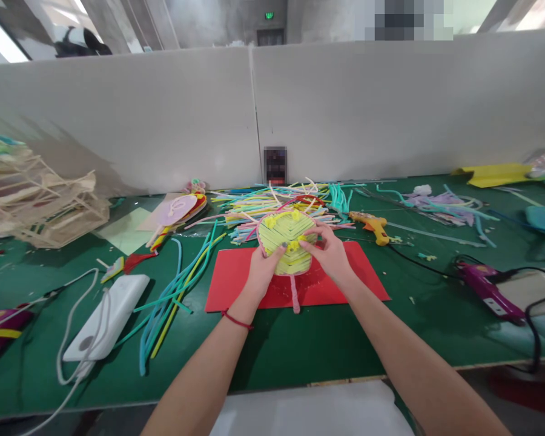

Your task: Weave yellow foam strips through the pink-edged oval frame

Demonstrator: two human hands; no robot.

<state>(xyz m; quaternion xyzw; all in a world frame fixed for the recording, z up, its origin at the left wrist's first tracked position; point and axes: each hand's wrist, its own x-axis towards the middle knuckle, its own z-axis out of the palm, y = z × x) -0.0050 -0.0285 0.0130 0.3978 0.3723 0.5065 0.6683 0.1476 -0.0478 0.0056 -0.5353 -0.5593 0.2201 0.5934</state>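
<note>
A round fan [287, 237] woven from yellow-green pipe cleaners, with a pink rim and pink handle, is held just above a red mat [236, 281]. My left hand [264, 266] grips its lower left edge, thumb on the face. My right hand [327, 249] is closed on its right side, fingers pinching a yellow fuzzy strand near the middle. A red string circles my left wrist.
A heap of coloured pipe cleaners [258, 203] lies behind the fan. A yellow glue gun [371, 225] sits right of it, a purple tool [488, 286] with black cord further right. A white power bank [111, 315] with cable lies left. Wooden frames [36, 203] stand far left.
</note>
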